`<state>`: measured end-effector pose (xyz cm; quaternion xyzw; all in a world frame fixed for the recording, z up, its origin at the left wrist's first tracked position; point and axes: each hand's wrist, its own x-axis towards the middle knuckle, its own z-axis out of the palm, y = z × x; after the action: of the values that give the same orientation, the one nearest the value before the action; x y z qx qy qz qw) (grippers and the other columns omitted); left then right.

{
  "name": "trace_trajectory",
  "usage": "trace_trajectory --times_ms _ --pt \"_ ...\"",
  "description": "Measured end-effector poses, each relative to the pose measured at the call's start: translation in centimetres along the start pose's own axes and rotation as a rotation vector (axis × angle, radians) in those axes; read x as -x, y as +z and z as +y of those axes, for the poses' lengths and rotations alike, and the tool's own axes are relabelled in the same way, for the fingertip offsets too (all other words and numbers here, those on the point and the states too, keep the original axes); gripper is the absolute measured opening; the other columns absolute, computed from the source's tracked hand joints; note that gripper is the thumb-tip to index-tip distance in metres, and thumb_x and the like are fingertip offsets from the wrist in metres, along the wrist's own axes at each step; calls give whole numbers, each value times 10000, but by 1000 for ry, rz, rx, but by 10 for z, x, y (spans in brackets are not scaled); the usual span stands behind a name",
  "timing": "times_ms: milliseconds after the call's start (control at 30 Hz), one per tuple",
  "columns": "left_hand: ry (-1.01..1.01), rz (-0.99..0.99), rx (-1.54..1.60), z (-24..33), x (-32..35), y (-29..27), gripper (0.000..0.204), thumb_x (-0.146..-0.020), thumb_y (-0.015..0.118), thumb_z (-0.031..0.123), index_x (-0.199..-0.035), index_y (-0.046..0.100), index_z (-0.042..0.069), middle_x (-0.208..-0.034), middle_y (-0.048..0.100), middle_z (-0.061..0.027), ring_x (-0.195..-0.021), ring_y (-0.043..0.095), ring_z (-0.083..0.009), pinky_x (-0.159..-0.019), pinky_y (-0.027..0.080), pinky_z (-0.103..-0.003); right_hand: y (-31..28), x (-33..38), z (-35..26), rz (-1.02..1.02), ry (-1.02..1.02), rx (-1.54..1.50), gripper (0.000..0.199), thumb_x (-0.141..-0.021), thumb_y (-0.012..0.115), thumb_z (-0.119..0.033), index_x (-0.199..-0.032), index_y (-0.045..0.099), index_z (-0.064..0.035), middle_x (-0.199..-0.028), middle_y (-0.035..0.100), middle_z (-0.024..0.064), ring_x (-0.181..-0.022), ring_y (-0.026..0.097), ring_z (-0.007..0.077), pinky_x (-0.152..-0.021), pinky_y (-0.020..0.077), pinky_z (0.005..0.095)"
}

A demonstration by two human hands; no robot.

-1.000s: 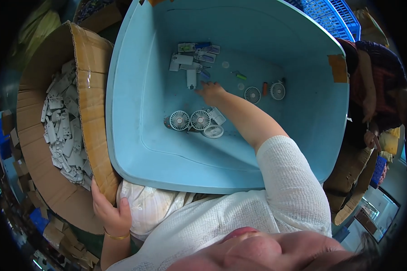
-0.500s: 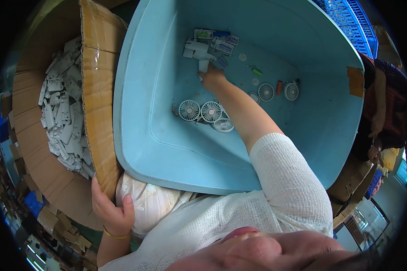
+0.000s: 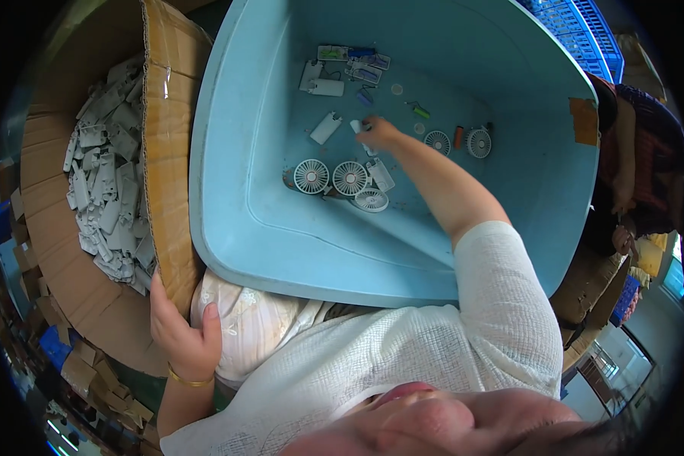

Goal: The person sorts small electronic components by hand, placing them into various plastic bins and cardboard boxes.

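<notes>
Inside a deep light-blue plastic tub (image 3: 334, 266), my right hand (image 3: 380, 134) pinches a narrow white plastic piece (image 3: 356, 128) close to the tub's bottom. A white rectangular casing (image 3: 326, 128) lies just left of it. Nearer to me are round white fan heads with grilles (image 3: 311, 176), beside a pale casing (image 3: 381, 175). Farther back, another white casing (image 3: 327, 87) rests by open casings holding coloured battery cells (image 3: 363, 72). My left hand (image 3: 184, 334) is closed around the lower edge of a cardboard box flap (image 3: 167, 152), its fingers partly behind it.
Left of the flap, a cardboard box (image 3: 61, 251) holds many white plastic casings (image 3: 106, 190). Loose green (image 3: 420, 112) and orange (image 3: 458, 137) cells and more fan heads (image 3: 479, 142) lie in the tub. Another person (image 3: 623, 175) is beyond its right wall, near blue crates (image 3: 577, 34).
My right hand has moved right and slightly nearer from the casing pile. One white casing now lies apart from the pile, left of the hand. My left hand stays at the flap.
</notes>
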<state>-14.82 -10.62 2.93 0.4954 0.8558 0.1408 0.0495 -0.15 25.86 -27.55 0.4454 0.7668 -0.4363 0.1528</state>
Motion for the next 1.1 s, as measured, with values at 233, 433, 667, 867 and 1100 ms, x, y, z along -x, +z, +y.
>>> trace_trajectory --times_ms 233,433,667,867,1100 --pt "-4 15 2 5 -4 0 679 -775 586 234 -1278 278 -101 -1199 438 -285 -1063 469 -422 -900 382 -427 -110 128 -36 -418 190 -1002 379 -893 442 -272 -1200 456 -50 -1021 573 132 -781 572 157 -708 502 317" --pt "44 103 -2 12 -5 7 684 -798 583 264 -1304 261 -65 -1222 426 -279 -1083 455 -416 -908 379 -427 -137 298 -48 -374 -53 -1508 414 -934 278 -248 -1268 379 -28 -1130 539 206 -778 573 204 -746 497 346" --pt "24 246 -56 0 -13 23 660 -835 525 361 -1314 278 -22 -1210 447 -251 -1075 467 -398 -886 400 -427 -109 465 0 92 -101 -1693 389 -921 358 -260 -1218 401 -14 -1097 546 246 -743 565 191 -707 498 289" --pt "-128 177 -121 3 -24 14 632 -819 534 372 -1311 317 38 -1205 470 -217 -1051 503 -369 -847 437 -428 -64 555 84 578 299 -1478 333 -914 419 -255 -1154 481 -32 -944 600 145 -721 581 202 -641 500 293" --pt "-142 149 -37 -26 -29 10 600 -817 534 334 -1304 339 42 -1219 465 -225 -1065 492 -381 -869 426 -435 -100 733 -25 1402 -186 -124 351 -905 488 -226 -1230 503 -97 -981 587 43 -855 527 86 -769 431 223"
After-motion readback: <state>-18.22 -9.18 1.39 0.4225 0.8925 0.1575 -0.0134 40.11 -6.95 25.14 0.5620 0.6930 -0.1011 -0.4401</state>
